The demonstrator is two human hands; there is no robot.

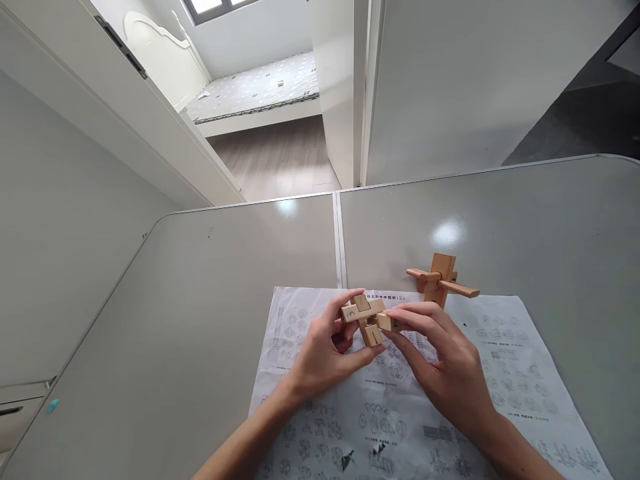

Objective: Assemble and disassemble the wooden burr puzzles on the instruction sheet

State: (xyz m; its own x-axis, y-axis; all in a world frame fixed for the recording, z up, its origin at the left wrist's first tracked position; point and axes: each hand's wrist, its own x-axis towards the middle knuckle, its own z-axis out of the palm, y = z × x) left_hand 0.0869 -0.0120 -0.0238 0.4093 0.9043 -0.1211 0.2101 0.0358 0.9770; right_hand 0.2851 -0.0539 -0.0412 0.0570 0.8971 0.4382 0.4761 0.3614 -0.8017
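Observation:
My left hand (pixel 330 343) is closed around a light wooden interlocking puzzle (pixel 363 310) made of several crossed bars with dark marks on their ends. The thumb lies along its lower end and the fingers are at its far side. From the right, my right hand (pixel 443 357) pinches a short wooden block (pixel 387 323) between thumb and fingers. This block touches the puzzle's right side; whether it is locked into the other bars I cannot tell. Both hands are above a printed instruction sheet (pixel 370 407) covered in small line diagrams.
A darker assembled wooden puzzle (pixel 440 283) with crossing flat bars stands at the sheet's far edge. The grey table (pixel 200 320) has a pale seam (pixel 339 240) across its middle. Beyond it are a door frame (pixel 367 93) and a room with a bed (pixel 255 90).

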